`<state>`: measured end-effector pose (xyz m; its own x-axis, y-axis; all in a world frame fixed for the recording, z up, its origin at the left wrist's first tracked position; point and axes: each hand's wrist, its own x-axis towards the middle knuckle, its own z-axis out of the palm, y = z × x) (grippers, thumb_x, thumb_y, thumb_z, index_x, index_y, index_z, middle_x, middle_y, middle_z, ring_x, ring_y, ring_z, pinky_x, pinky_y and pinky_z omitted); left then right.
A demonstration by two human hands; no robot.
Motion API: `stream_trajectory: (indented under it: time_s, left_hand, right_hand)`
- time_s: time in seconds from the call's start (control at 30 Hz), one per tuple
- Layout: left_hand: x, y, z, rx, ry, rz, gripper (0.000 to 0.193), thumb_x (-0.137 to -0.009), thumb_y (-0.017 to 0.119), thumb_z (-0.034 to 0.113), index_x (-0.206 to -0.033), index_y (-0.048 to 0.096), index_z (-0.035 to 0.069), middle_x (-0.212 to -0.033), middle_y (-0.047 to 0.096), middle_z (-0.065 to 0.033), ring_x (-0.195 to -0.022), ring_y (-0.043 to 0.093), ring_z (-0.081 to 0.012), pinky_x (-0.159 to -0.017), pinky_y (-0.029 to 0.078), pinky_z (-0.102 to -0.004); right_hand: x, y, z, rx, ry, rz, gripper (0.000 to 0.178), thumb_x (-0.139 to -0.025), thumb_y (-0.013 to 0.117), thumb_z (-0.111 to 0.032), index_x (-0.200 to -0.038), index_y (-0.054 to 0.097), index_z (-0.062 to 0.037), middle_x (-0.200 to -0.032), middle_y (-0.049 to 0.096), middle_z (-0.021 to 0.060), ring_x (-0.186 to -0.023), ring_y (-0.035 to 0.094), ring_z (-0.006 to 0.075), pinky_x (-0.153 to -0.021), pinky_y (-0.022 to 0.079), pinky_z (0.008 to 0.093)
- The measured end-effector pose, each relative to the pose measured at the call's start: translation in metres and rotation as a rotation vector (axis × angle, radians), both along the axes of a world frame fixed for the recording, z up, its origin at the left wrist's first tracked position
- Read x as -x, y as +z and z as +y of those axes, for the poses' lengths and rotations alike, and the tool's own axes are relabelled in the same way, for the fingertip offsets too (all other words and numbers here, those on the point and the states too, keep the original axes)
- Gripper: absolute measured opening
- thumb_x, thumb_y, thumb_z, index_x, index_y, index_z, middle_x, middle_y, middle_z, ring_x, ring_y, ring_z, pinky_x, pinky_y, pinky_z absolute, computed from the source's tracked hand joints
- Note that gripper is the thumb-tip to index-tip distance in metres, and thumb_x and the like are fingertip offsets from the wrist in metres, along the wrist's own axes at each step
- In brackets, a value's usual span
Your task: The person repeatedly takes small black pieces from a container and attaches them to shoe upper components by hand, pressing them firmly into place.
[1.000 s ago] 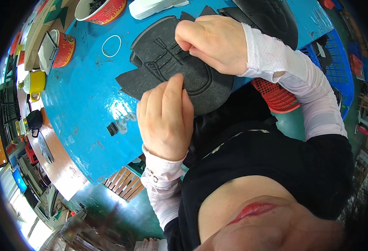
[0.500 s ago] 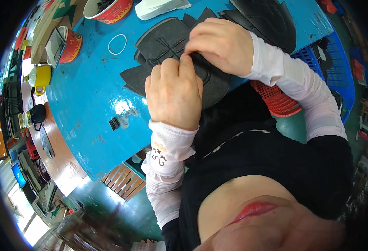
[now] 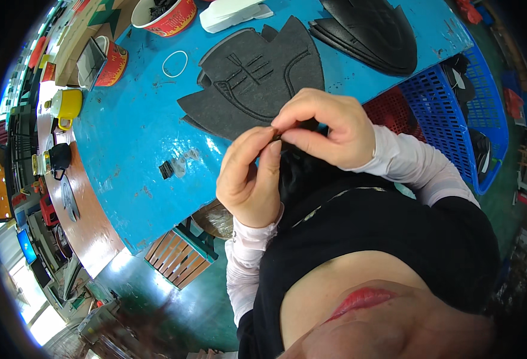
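Observation:
My left hand and my right hand meet fingertip to fingertip just off the near edge of the black pieces. Both pinch a small dark piece between them; it is too small and too covered to name. Beyond my fingers lies a stack of flat black shoe-upper pieces, with raised stripes and a curved ridge on the top one. Farther right is another pile of black shoe uppers. A few small black strips sit on the table to the left of my left hand.
The blue table carries a white rubber band, red paper tubs, a folded white cloth or paper and a phone-like dark panel. At the right, a blue basket stands beside a red one. A slatted wooden stool is below left.
Both hands have drawn back toward me, off the black upper pieces, and the small dark piece now shows between their fingertips. The top piece's stripes and ridge are uncovered.

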<state>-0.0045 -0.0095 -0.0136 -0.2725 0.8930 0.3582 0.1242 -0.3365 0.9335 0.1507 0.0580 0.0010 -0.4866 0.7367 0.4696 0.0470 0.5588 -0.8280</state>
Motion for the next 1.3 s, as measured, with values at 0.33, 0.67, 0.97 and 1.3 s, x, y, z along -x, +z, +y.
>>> stream_trajectory:
  time_s: [0.33, 0.67, 0.97, 1.3]
  left_hand:
    - [0.002, -0.002, -0.005, -0.07, 0.011, 0.085, 0.027, -0.075, 0.071, -0.01, -0.1, 0.066, -0.003, -0.095, 0.068, -0.0142, -0.087, 0.065, -0.0222, -0.079, 0.05, -0.0292]
    - [0.026, 0.004, 0.019, -0.194, 0.185, 0.613, 0.021, -0.078, 0.067, -0.01, -0.098, 0.064, -0.003, -0.092, 0.067, -0.0098, -0.082, 0.063, -0.0183, -0.075, 0.049, -0.0272]
    - [0.021, 0.008, 0.027, 0.09, 0.014, -0.223, 0.033, -0.082, 0.063, -0.015, -0.112, 0.053, -0.004, -0.11, 0.061, -0.0154, -0.097, 0.061, -0.0168, -0.082, 0.05, -0.0256]
    - [0.012, -0.008, 0.02, -0.078, 0.011, -0.129, 0.028, -0.077, 0.064, -0.018, -0.103, 0.061, -0.005, -0.104, 0.066, -0.0193, -0.098, 0.064, -0.024, -0.084, 0.051, -0.0311]
  right_hand:
    - [0.001, 0.004, -0.001, 0.476, 0.232, 0.038, 0.023, -0.088, 0.06, 0.002, -0.099, 0.042, -0.006, -0.096, 0.053, 0.0054, -0.083, 0.052, 0.0095, -0.074, 0.045, 0.0247]
    - [0.006, 0.017, 0.033, 0.028, 0.116, -0.156, 0.022, -0.087, 0.059, 0.004, -0.089, 0.04, -0.0066, -0.087, 0.055, 0.0066, -0.072, 0.05, 0.0101, -0.067, 0.042, 0.0227]
    - [0.027, 0.014, 0.04, 0.088, 0.122, -0.03, 0.024, -0.087, 0.061, 0.003, -0.09, 0.039, -0.007, -0.088, 0.058, 0.0076, -0.073, 0.053, 0.01, -0.068, 0.045, 0.0235]
    - [0.026, -0.005, 0.02, 0.138, 0.057, 0.135, 0.023, -0.083, 0.064, 0.002, -0.089, 0.043, -0.0055, -0.084, 0.062, 0.0095, -0.072, 0.063, 0.0175, -0.063, 0.049, 0.0273]
